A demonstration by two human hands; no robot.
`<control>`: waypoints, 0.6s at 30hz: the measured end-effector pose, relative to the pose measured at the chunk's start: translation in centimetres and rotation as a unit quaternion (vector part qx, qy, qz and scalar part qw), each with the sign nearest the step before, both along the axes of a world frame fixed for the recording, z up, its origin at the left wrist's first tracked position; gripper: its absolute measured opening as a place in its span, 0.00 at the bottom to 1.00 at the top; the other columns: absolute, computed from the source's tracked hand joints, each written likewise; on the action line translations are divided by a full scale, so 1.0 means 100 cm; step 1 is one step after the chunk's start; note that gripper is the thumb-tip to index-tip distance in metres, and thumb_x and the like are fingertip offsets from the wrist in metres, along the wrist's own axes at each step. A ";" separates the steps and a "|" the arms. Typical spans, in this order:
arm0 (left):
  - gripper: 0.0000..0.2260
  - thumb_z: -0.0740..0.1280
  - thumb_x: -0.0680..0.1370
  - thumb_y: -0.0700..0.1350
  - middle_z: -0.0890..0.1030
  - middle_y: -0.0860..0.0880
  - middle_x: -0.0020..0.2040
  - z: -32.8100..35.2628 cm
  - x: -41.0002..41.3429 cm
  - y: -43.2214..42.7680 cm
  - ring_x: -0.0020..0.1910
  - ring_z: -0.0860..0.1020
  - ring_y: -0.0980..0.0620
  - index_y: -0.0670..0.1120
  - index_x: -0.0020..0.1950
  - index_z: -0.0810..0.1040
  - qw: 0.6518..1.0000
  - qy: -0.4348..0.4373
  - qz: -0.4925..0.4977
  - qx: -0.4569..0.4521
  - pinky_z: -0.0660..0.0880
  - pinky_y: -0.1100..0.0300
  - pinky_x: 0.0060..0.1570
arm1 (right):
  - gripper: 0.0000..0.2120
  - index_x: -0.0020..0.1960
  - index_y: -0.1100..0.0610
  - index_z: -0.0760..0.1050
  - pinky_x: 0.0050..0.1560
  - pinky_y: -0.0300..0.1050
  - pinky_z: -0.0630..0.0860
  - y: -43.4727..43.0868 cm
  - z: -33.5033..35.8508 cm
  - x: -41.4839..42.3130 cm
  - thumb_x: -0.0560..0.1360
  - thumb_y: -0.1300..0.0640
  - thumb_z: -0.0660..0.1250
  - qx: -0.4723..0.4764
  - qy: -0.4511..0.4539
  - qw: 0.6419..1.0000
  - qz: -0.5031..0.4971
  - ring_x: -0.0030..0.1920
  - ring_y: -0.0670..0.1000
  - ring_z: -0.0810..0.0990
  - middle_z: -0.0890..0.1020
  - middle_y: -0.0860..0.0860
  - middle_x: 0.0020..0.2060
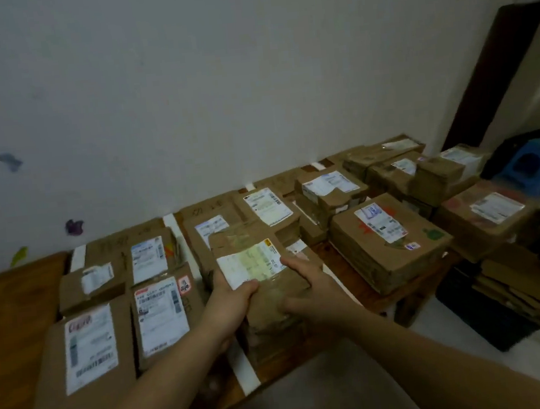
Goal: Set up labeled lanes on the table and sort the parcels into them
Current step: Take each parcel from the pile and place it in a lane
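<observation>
Wooden tabletop (12, 315) against a plain wall, and it looks mostly sorted already: white tape strips (183, 245) split it into lanes, brown parcels fill each one. Both hands are on one taped parcel (255, 271) near the front edge of the second lane, left hand (228, 302) wrapped round its left side, right hand (306, 286) clamped on the right. More cardboard on the floor (518, 296), maybe unsorted. Lane labels scribbled at the back are too blurry to read
</observation>
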State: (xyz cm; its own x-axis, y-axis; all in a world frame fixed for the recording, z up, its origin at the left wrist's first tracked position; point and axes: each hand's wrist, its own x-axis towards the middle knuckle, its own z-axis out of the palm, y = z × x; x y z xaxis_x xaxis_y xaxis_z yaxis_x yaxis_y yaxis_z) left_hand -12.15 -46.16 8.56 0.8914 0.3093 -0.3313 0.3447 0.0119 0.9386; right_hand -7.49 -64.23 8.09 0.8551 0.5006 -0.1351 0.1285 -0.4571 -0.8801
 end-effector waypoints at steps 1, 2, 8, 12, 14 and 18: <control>0.31 0.67 0.76 0.43 0.71 0.50 0.68 -0.001 -0.003 -0.007 0.65 0.71 0.48 0.51 0.75 0.55 0.999 -0.001 0.031 0.016 0.69 0.51 0.64 | 0.37 0.73 0.38 0.58 0.56 0.35 0.67 -0.003 -0.006 0.004 0.69 0.52 0.71 -0.004 -0.007 1.000 0.023 0.63 0.43 0.61 0.61 0.43 0.69; 0.31 0.66 0.76 0.42 0.71 0.50 0.68 -0.002 -0.006 -0.014 0.65 0.70 0.48 0.50 0.75 0.55 0.998 -0.002 0.055 0.028 0.68 0.51 0.64 | 0.37 0.73 0.40 0.57 0.55 0.32 0.66 -0.004 -0.011 0.008 0.69 0.52 0.70 -0.002 -0.013 0.999 0.043 0.63 0.42 0.61 0.62 0.42 0.68; 0.26 0.66 0.76 0.37 0.72 0.45 0.67 -0.012 -0.008 -0.030 0.65 0.71 0.45 0.45 0.72 0.62 0.990 0.050 0.097 0.094 0.68 0.46 0.65 | 0.38 0.75 0.50 0.58 0.67 0.41 0.67 -0.004 -0.043 0.014 0.71 0.54 0.72 0.005 0.002 0.994 0.112 0.66 0.42 0.63 0.63 0.45 0.71; 0.27 0.65 0.77 0.38 0.71 0.46 0.68 -0.013 -0.003 -0.028 0.65 0.70 0.48 0.47 0.72 0.59 0.988 0.061 0.076 0.120 0.66 0.51 0.66 | 0.37 0.76 0.49 0.56 0.68 0.41 0.65 0.002 -0.049 0.019 0.73 0.54 0.70 -0.007 -0.001 0.993 0.120 0.69 0.44 0.61 0.59 0.44 0.73; 0.29 0.66 0.77 0.41 0.70 0.48 0.69 -0.012 -0.002 -0.023 0.65 0.69 0.49 0.47 0.73 0.55 0.983 0.085 0.053 0.155 0.66 0.57 0.62 | 0.37 0.76 0.49 0.57 0.65 0.38 0.63 0.003 -0.047 0.022 0.72 0.51 0.70 -0.032 -0.016 0.990 0.133 0.68 0.45 0.62 0.58 0.44 0.73; 0.29 0.69 0.75 0.46 0.67 0.59 0.59 0.013 -0.009 -0.008 0.64 0.68 0.56 0.51 0.73 0.58 0.966 0.083 0.013 0.245 0.62 0.69 0.54 | 0.37 0.74 0.48 0.60 0.68 0.48 0.64 0.014 -0.023 0.028 0.69 0.43 0.70 -0.103 -0.068 0.982 0.146 0.71 0.52 0.61 0.55 0.46 0.74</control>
